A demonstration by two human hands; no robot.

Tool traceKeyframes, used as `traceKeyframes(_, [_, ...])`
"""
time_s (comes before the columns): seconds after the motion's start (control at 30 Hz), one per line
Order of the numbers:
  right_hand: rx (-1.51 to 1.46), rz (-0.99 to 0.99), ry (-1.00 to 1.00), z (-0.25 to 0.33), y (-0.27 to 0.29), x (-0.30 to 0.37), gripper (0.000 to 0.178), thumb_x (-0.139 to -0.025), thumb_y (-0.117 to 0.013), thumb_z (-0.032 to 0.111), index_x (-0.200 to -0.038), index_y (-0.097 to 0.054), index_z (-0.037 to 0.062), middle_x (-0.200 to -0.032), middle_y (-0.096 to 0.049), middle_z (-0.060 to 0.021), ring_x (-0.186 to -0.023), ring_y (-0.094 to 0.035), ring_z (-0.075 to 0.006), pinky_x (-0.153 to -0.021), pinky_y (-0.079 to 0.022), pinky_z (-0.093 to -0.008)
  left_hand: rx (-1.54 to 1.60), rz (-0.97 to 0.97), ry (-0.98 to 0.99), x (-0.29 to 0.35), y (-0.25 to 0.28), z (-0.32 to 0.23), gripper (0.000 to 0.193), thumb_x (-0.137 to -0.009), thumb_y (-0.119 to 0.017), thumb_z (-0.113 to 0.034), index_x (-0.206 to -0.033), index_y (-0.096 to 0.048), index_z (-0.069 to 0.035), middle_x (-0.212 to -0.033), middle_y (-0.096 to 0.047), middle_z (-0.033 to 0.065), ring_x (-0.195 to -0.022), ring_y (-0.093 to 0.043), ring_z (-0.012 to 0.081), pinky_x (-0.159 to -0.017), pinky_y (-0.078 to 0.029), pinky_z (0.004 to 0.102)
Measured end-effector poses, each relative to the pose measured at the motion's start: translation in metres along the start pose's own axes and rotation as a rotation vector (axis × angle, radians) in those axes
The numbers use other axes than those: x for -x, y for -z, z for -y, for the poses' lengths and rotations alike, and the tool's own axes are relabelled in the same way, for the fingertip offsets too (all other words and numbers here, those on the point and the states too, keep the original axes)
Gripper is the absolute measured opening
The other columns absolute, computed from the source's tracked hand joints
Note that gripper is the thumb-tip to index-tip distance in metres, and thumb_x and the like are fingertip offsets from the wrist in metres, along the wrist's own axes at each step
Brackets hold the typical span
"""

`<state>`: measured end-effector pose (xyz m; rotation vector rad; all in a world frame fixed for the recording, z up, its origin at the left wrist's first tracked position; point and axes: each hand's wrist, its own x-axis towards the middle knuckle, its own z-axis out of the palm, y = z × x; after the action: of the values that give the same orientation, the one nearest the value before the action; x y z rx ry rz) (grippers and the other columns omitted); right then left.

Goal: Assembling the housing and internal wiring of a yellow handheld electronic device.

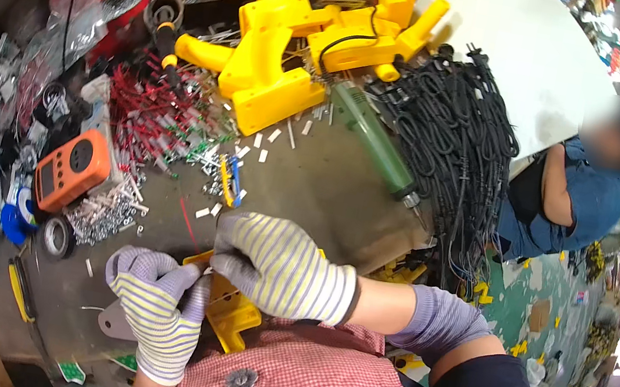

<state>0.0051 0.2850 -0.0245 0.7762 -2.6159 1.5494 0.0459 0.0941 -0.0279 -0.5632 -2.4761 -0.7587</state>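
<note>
Both my hands wear striped knit gloves and meet close together at the near edge of the bench. My left hand (156,306) is closed in a pinch, thumb against fingers. Just to its right, my right hand (282,265) is closed too, its curled fingertips almost touching the left ones. A tiny pale bit shows between the fingertips, too small to name. Below them a yellow plastic housing (234,319) lies against my checked apron, partly covered by the hands. A small yellow-and-blue hand tool (230,180) lies beyond them among small white pieces.
Yellow housings (274,59) pile up at the back. A green power screwdriver (375,145) lies beside bundled black cables (461,129). Red wires (144,110), screws, an orange meter (72,170) and a tape roll (57,237) crowd the left. A person (576,191) is at the right.
</note>
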Motion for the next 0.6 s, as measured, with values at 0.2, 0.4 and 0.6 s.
traceKeyframes(0.2, [0.654, -0.171, 0.174, -0.002, 0.069, 0.004, 0.015, -0.078, -0.068, 0.011, -0.092, -0.064, 0.0074, -0.084, -0.063, -0.0120, -0.074, -0.063, -0.0320, -0.064, -0.053, -0.0446, 0.068, 0.043, 0.052, -0.003, -0.004, 0.004, 0.020, -0.066, -0.078, -0.001, -0.082, -0.068, -0.008, -0.080, -0.051, 0.0071, -0.079, -0.050, 0.0271, -0.077, -0.039, 0.0429])
traceKeyframes(0.4, [1.354, -0.144, -0.920, -0.029, 0.237, 0.006, 0.066, -0.078, -0.077, 0.027, -0.134, -0.049, 0.0055, -0.105, -0.070, -0.0216, -0.099, -0.067, -0.0383, -0.089, -0.053, -0.0469, 0.128, 0.053, 0.130, -0.003, -0.002, 0.008, 0.016, -0.068, -0.073, 0.001, -0.082, -0.068, -0.005, -0.080, -0.051, 0.0070, -0.080, -0.050, 0.0250, -0.073, -0.039, 0.0392])
traceKeyframes(0.6, [0.708, -0.310, -0.534, -0.045, 0.273, 0.024, 0.064, -0.078, -0.072, 0.014, -0.138, -0.054, 0.0052, -0.079, -0.067, -0.0068, -0.072, -0.063, -0.0146, -0.069, -0.052, -0.0300, 0.163, 0.105, 0.252, 0.009, 0.005, 0.013, 0.048, -0.068, -0.078, -0.021, -0.114, -0.067, -0.007, -0.090, -0.056, 0.0070, -0.089, -0.052, 0.0276, -0.088, -0.038, 0.0445])
